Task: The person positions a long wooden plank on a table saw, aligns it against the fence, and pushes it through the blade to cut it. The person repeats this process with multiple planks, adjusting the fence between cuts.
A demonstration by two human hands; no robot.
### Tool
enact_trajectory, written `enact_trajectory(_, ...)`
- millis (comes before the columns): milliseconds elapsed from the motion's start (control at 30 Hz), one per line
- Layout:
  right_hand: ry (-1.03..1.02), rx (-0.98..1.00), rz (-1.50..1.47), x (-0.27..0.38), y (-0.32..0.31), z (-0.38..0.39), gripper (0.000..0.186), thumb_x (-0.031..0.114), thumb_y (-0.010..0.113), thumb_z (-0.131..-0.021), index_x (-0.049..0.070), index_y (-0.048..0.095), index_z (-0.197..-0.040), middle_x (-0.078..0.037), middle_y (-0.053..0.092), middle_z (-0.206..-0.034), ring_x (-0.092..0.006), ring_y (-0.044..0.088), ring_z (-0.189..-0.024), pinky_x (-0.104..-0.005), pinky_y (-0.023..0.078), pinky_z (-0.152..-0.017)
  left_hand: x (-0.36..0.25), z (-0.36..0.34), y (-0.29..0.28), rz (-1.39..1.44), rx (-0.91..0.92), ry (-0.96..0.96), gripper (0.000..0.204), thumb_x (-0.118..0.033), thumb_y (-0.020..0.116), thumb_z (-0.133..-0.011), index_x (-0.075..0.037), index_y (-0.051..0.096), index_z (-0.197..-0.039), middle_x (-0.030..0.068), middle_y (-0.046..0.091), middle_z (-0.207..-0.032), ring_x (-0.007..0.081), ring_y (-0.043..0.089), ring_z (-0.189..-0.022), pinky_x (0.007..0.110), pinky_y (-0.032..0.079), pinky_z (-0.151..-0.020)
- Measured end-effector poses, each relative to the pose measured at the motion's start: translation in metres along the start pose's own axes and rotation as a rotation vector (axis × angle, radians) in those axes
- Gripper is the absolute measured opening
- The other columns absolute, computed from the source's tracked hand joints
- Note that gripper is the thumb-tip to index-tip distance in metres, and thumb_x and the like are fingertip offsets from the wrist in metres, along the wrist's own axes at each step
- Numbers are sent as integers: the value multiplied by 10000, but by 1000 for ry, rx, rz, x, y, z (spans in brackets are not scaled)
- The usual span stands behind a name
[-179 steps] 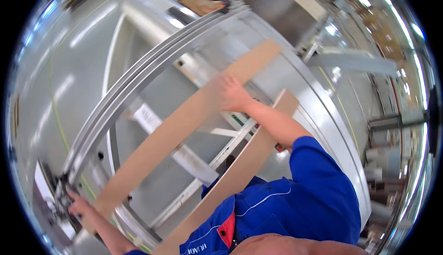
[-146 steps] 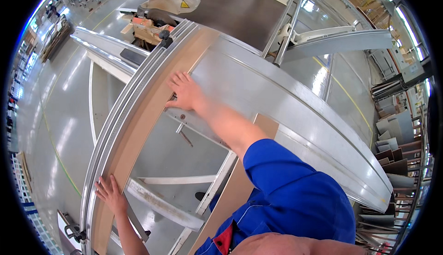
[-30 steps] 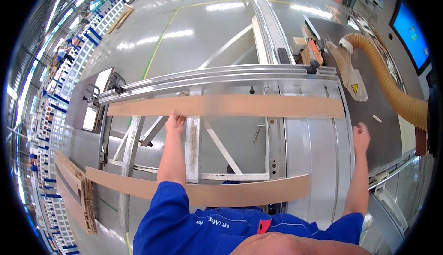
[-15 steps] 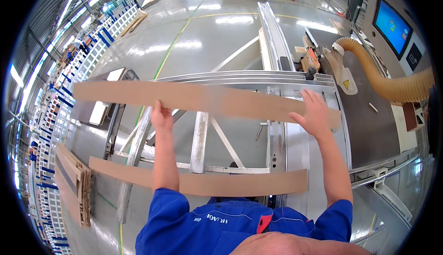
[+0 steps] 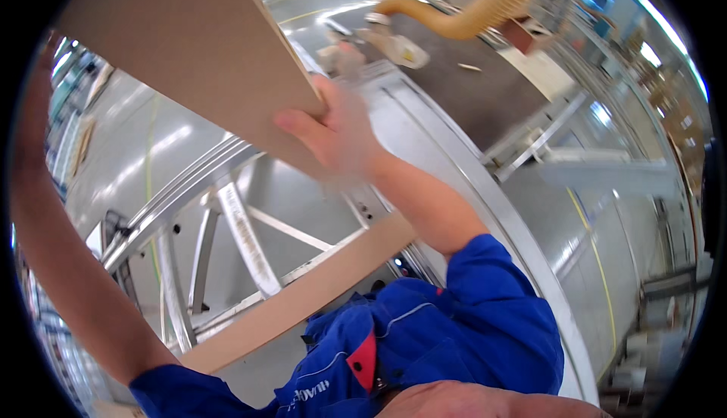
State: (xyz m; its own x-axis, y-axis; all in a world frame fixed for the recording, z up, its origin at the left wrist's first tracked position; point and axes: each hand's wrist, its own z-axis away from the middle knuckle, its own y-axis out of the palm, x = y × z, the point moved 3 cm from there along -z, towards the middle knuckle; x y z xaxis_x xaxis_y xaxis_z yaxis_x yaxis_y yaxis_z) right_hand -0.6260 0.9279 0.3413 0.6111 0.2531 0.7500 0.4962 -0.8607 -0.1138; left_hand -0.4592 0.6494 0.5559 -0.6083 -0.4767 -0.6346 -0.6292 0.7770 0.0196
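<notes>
A long brown board [image 5: 201, 47] is raised close before me, tilted, its far left part cut off by the picture's rim. My right hand [image 5: 333, 126] grips its lower right end, thumb on the broad face and fingers round the edge. At the far left, my left hand [image 5: 44, 77] is at the board's other side, dim and partly hidden at the rim. A second brown strip [image 5: 303, 301] lies slantwise across the metal frame, close against my body and under my right forearm.
Under the board stands an open metal frame [image 5: 246, 240] with rails and crossbars. A light metal table [image 5: 454, 183] runs along the right, beside a dark worktop [image 5: 485, 85]. A yellow ribbed hose [image 5: 485, 9] arches above that worktop.
The held board has come up nearer and swung from lying across to a steep tilt. My left hand has moved out to the far left. The view has turned rightward.
</notes>
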Motion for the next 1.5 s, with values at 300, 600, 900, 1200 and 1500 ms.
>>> enact_trajectory(300,87,-531,-371,61,35,60,526,451,659,-1033,-17,623,-1272,-71,718,-1147,-158,661,-1008,-316,532,-899,155,361,-9,-318,393,-704,574,-487,738,-915,-24,659,-1245,140,723,-1148,260,678,-1080,396,522,-919)
enact_trajectory(600,646,-682,-819,35,229,212,465,389,500,-1089,68,521,-1424,-69,612,-1374,-237,555,-1297,-411,444,-1089,160,397,-247,-850,240,-419,406,-420,701,-914,-59,673,-729,130,647,-708,353,639,-706,431,502,-649)
enact_trajectory(900,1166,-597,-821,-52,356,293,352,329,605,-1023,86,587,-1277,-52,635,-1229,-175,589,-1098,-355,478,-977,178,444,-398,-1086,541,-766,533,-541,583,-954,-58,736,-786,161,728,-803,395,687,-798,494,536,-715)
enact_trajectory(1200,1445,22,-611,-122,433,296,235,265,641,-1000,82,635,-1147,-62,702,-1049,-173,658,-934,-318,522,-796,230,421,-497,-1252,555,-781,488,-524,610,-949,-77,772,-841,164,734,-819,390,700,-820,504,543,-744)
enact_trajectory(1500,442,393,774,-181,410,226,546,422,698,-947,7,608,-1291,-193,615,-1342,-352,563,-1246,-507,451,-1029,355,277,-648,-1509,389,-425,507,-394,635,-997,-186,573,-1455,175,559,-1460,389,576,-1284,502,503,-1049)
